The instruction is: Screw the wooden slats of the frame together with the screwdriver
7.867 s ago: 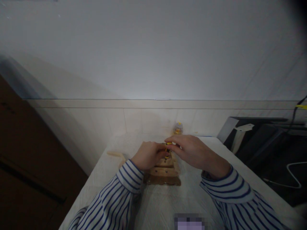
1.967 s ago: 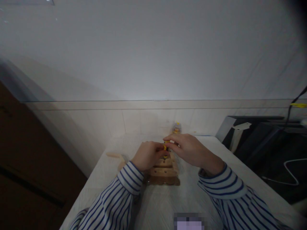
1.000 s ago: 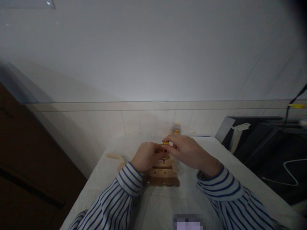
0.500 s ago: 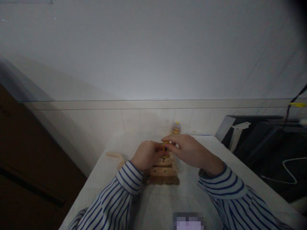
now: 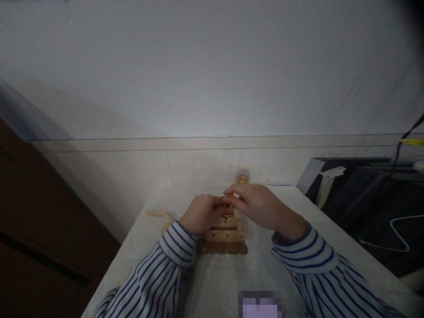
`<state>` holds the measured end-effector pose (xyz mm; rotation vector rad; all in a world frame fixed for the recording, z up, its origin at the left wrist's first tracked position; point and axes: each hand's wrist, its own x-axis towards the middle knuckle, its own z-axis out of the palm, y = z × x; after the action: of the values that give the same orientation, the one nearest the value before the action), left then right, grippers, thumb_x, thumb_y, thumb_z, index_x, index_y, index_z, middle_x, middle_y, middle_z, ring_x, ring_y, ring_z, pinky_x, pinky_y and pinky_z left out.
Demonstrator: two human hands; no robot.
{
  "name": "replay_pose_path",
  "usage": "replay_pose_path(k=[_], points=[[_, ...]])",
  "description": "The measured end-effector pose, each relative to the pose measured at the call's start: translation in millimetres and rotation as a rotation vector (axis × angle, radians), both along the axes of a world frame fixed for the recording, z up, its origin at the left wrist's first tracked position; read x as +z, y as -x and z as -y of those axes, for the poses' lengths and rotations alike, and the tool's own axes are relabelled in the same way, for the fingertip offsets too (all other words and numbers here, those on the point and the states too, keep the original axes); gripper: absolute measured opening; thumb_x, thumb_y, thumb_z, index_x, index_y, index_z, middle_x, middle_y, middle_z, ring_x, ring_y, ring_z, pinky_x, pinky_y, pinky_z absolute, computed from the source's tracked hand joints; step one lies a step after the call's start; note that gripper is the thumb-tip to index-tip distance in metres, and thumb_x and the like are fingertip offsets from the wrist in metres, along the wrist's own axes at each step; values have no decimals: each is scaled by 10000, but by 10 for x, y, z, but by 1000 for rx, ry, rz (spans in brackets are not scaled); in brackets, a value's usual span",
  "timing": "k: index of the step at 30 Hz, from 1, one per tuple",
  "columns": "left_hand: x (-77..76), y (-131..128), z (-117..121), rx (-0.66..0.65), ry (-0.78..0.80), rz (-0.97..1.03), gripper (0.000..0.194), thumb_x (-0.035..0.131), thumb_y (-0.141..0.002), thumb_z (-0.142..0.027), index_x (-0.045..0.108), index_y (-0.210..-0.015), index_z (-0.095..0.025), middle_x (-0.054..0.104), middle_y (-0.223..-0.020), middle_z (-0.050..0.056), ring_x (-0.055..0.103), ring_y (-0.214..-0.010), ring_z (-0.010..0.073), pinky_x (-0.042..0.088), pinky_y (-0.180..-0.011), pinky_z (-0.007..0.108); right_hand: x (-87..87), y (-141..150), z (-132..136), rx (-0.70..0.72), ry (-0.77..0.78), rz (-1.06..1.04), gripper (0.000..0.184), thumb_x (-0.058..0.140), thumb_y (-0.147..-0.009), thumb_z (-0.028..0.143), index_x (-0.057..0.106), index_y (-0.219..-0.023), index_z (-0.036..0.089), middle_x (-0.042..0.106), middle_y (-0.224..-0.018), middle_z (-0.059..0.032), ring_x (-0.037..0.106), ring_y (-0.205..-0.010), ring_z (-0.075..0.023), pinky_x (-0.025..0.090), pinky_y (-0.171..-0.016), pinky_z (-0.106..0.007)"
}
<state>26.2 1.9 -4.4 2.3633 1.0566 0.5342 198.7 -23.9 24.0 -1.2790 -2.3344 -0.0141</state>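
Note:
Above the middle of the table, my left hand (image 5: 204, 213) pinches a small yellow-and-black piece (image 5: 228, 206) whose kind I cannot make out. My right hand (image 5: 260, 205) closes its thumb and fingers around the top of the same piece, partly hiding it. Just under both hands lies a light wooden assembly (image 5: 225, 235) of stacked slats with small dark holes. Its near end rests on or beside a brown, shiny-looking strip (image 5: 223, 247). The left hand and sleeve cover part of the assembly's left side.
An angled light wooden piece (image 5: 159, 215) lies left of the left wrist. A small clear container with yellow contents (image 5: 243, 175) stands at the table's back edge by the wall. Dark panels (image 5: 361, 190) and a white cable (image 5: 391, 225) are to the right. A blurred-out object (image 5: 260, 307) sits at the front edge.
Both hands stay almost in place on the small piece. The right fingers have shifted slightly around its top. The view has moved a little.

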Motion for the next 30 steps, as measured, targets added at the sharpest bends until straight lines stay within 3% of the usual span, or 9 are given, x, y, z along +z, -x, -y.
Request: replay_pose_path(k=[10, 23, 30], points=[[-12, -7, -10, -20, -29, -11, 277, 458, -847, -333, 666, -974, -201, 690, -888, 47, 605, -797, 188, 412, -689, 239, 41, 16, 20, -19, 7, 54, 208, 465, -874, 348, 603, -917, 199, 657, -845, -18, 586, -752, -159, 376, -624, -267], [22, 5, 0, 38, -16, -4, 323, 510, -803, -412, 686, -953, -187, 667, -721, 22, 569, -656, 157, 369, -573, 215, 33, 29, 25, -42, -24, 47, 192, 476, -866, 336, 598, -915, 197, 656, -834, -22, 587, -741, -164, 374, -606, -273], [-16, 30, -14, 36, -1, 19, 319, 506, -811, -400, 687, -958, -183, 682, -763, 33, 581, -686, 165, 378, -595, 219, 37, 13, 26, 11, 5, -39, 314, 481, -851, 349, 568, -1106, 188, 650, -991, -64, 602, -792, -164, 437, -693, -299]])
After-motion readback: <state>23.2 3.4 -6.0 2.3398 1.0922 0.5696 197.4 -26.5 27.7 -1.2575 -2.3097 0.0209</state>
